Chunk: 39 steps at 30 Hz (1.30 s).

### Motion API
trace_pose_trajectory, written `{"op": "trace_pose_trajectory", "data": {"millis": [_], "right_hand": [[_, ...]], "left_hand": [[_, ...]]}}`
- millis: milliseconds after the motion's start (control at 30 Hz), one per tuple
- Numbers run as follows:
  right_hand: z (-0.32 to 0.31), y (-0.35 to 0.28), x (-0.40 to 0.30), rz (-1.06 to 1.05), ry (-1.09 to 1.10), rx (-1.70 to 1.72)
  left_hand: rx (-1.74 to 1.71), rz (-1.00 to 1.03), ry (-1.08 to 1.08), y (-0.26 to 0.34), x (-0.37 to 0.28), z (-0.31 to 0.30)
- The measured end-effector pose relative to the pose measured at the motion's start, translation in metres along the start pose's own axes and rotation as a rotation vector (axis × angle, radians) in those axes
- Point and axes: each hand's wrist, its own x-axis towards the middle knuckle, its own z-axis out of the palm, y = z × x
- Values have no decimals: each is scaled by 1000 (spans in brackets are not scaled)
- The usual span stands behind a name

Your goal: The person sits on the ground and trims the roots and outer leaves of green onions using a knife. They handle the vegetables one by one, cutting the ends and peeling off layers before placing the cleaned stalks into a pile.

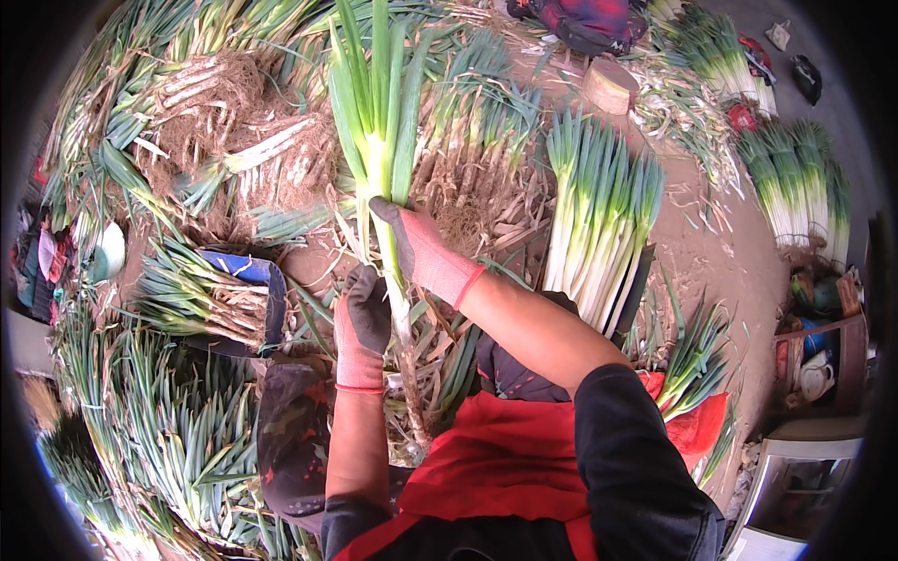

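A long green onion (379,165) stretches in front of me, green leaves at the far end and a brownish root end near my lap. My right hand (421,242), in a pink glove with a dark grey palm, grips its stalk just below where the leaves spread. Lower down, my left hand (363,315), gloved the same way, has its fingers closed on a strip of peeling outer leaf (359,228) beside the stalk. To the right lie cleaned green onions (596,224) with white shafts, side by side on a dark support.
Unpeeled onions with soil and roots (470,161) lie beyond my hands. A blue-lined container (270,294) holds more at left. Leafy heaps (182,435) spread at lower left. Another person (593,24) is at the top, near a round stool (609,85). Tied bundles (796,186) stand at right.
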Motion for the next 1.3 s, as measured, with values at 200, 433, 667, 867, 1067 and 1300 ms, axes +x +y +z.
{"op": "trace_pose_trajectory", "data": {"millis": [200,433,667,867,1067,1300], "right_hand": [[-13,-45,5,-69,31,186],[-78,-92,43,-267,179,148],[-113,-96,57,-307,98,113],[-81,-86,55,-296,7,167],[-90,-93,41,-779,564,-1326],[-81,-74,19,-423,-29,-1769]], "left_hand": [[247,93,-97,4,-25,13],[2456,-820,-886,-39,-115,-187],[1398,-616,46,-26,-131,-198],[1441,273,-101,-53,-87,-84],[992,-42,126,-53,-84,-17],[775,-180,157,-54,-50,-18]]}}
